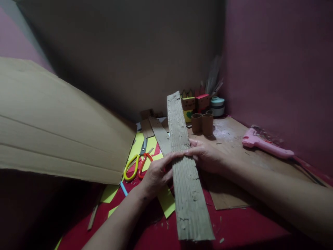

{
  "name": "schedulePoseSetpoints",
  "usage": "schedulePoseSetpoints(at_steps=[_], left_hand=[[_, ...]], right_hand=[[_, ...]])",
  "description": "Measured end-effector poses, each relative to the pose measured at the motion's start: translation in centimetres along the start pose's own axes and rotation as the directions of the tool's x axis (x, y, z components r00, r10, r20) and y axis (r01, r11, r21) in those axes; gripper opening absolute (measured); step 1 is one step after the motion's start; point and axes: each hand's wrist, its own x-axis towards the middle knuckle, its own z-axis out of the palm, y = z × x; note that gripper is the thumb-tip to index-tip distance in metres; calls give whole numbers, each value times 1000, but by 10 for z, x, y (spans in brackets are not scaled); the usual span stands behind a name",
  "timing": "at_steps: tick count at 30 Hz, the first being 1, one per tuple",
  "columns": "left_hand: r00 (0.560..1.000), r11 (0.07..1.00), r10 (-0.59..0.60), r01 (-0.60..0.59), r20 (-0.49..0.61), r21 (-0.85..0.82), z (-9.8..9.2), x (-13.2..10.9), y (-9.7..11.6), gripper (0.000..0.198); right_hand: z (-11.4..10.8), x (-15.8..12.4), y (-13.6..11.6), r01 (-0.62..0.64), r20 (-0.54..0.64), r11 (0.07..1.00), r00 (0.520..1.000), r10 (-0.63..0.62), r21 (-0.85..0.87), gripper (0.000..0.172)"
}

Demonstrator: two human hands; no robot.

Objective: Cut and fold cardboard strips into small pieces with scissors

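A long strip of corrugated cardboard (186, 187), its ridges bared and its surface torn in patches, is held up lengthwise in front of me. My left hand (158, 171) grips its left edge near the middle, thumb underneath. From the other side my right hand (204, 154) pinches the right edge, and its fingertips meet those of the left hand on top of the strip. Just left of the strip lie yellow-handled scissors (132, 166) and a red-handled pair (145, 162), partly behind my left hand.
A big cardboard sheet (62, 128) leans in from the left. Yellow paper (166, 203) and scraps cover the red cloth (153, 232). Cardboard tubes (207, 124), small decorated boxes (188, 104) and a lidded container (217, 106) stand behind; a pink glue gun (267, 144) lies right on a cardboard mat (229, 198).
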Motion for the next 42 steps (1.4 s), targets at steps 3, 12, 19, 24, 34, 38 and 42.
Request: schedulePoseSetpoints(at_steps=[3,12,19,24,34,38,42], left_hand=[[999,999,-30,31,-22,43,0,-1,-5,40],[941,901,327,-282,-90,329,-6,0,-6,35],[930,873,362,-313,-65,373,-4,1,1,27],[979,997,5,9,-204,71,1,2,4,14],[828,833,-517,426,-219,-353,9,6,8,35],[806,816,-551,466,-216,-341,9,6,5,36],[819,837,-531,468,-218,-283,9,6,3,39]], right_hand=[[-1,-1,1,-3,3,1000,1000,3,4,54],[-2,-2,2,-25,55,992,998,19,126,26],[1,0,3,52,48,989,997,-59,137,52],[-1,1,11,12,46,998,999,-15,61,54],[-4,1,17,-107,29,993,994,109,-49,55],[-3,2,18,-101,29,994,994,102,-40,59],[-2,2,18,-106,32,993,994,107,-46,61]])
